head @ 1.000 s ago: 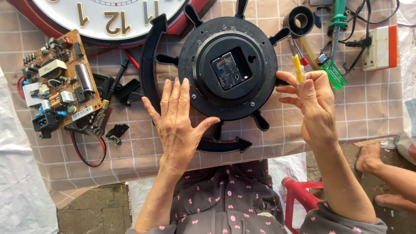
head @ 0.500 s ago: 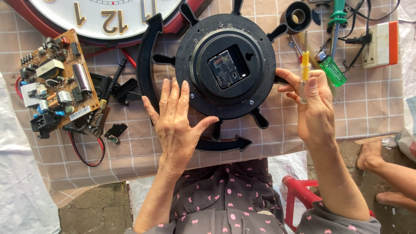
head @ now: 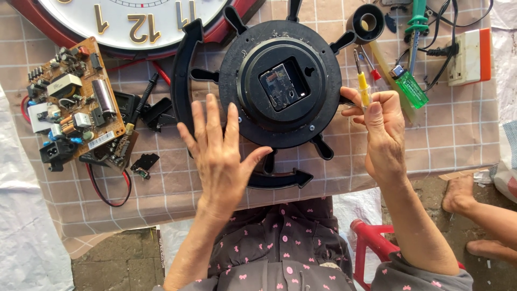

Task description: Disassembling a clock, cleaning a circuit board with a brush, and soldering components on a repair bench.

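Head view, looking straight down on a counter [head: 468,134] spread with a beige checked cloth. Left hand [head: 221,156] flat and spread wide, fingers apart, pressing on the lower left rim of a round black plastic clock back shaped like a ship's wheel [head: 280,86], lying face-down near the middle of the counter. Right hand [head: 382,129] pinched shut on a small yellow-handled screwdriver [head: 363,86], held at the right rim of the clock back.

Compared with a second ago: screwdriver turned more upright, metal shaft now pointing toward the far edge, right hand shifted a little closer to the rim; left hand unmoved. Read as a regrip of the tool while the clock back stays pinned, though where the tip would land cannot be told.

Counted: one black clock back with one square movement in its centre; one large white clock face with gold numerals and a red rim [head: 129,21] at the far left edge; one brown circuit board [head: 70,102] toward the left edge; one roll of black tape [head: 369,21] and one green-handled tool [head: 417,27] at the far right; one translucent green lighter [head: 410,86] just right of the screwdriver; one white and orange power strip [head: 471,56] by the right edge. Another person's bare feet [head: 463,194] off the counter's near right corner.
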